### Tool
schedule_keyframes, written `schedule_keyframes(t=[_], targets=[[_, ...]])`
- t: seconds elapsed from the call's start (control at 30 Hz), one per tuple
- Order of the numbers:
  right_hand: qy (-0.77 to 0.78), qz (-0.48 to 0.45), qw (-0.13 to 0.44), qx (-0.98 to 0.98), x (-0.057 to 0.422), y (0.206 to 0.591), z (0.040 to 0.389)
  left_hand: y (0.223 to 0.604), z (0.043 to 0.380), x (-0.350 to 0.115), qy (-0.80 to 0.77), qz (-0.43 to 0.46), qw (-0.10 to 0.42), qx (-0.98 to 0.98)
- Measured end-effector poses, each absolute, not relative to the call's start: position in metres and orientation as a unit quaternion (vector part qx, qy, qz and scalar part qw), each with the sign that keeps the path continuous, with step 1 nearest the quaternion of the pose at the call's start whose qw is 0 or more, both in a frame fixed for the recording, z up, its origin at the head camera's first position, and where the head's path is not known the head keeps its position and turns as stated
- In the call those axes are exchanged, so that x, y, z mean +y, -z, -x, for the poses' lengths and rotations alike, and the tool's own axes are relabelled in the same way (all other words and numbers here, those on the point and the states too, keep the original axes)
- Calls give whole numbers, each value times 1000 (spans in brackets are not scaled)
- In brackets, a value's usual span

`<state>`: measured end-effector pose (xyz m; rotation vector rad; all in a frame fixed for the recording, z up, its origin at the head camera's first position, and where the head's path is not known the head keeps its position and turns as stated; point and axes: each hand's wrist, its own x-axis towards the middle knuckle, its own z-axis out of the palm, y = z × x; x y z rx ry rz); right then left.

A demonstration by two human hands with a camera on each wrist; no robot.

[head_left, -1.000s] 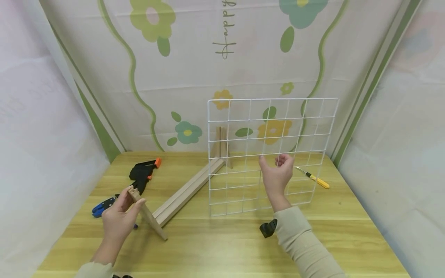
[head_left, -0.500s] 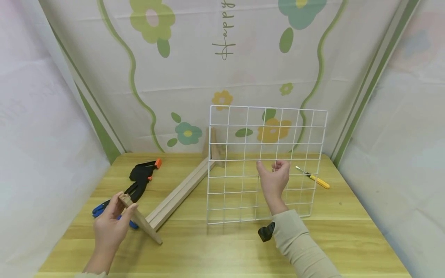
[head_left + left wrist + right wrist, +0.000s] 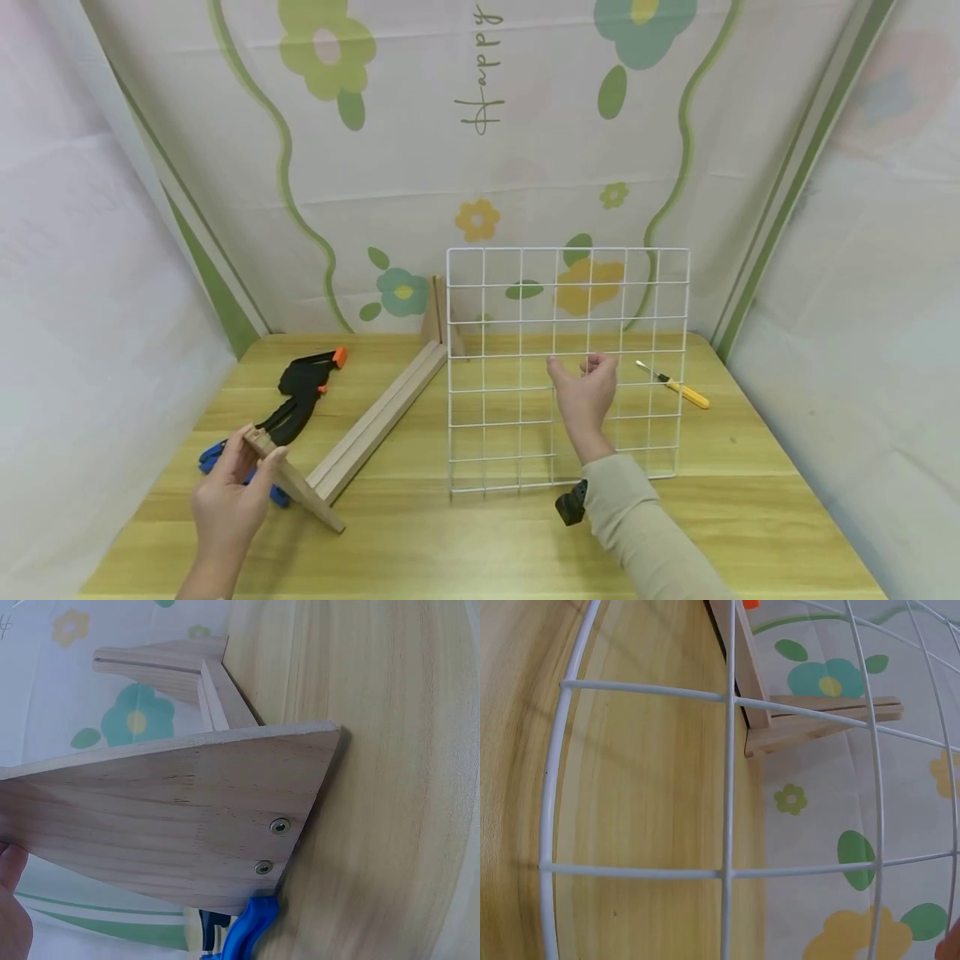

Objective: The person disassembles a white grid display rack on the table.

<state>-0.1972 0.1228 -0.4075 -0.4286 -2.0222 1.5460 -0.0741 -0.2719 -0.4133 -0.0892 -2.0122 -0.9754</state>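
My left hand pinches the top of the near end board of a wooden stand. A long wooden crossbar joins it to a slotted end piece at the back. Two metal bolts show on the outer face of the near board in the left wrist view. With my right hand I hold a white wire grid panel upright, thumb and fingers at its middle wires. The panel stands just right of the stand, apart from the near board. In the right wrist view, the grid's wires cross in front of the stand.
Left of the stand lies a black bar clamp with an orange tip. A blue-handled tool is partly hidden behind my left hand. A yellow-handled screwdriver lies at the right. A patterned cloth hangs behind the table.
The stand has shifted left and slightly nearer with my left hand. My right hand has lowered the grid panel and brought it a little left, now squarer to view.
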Motion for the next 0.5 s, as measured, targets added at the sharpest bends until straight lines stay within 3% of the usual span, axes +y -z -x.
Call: schedule_keyframes(t=[0.5], targets=[[-547,158,251,-783,117,426,212,413,68,-277,396,33,459,-794]])
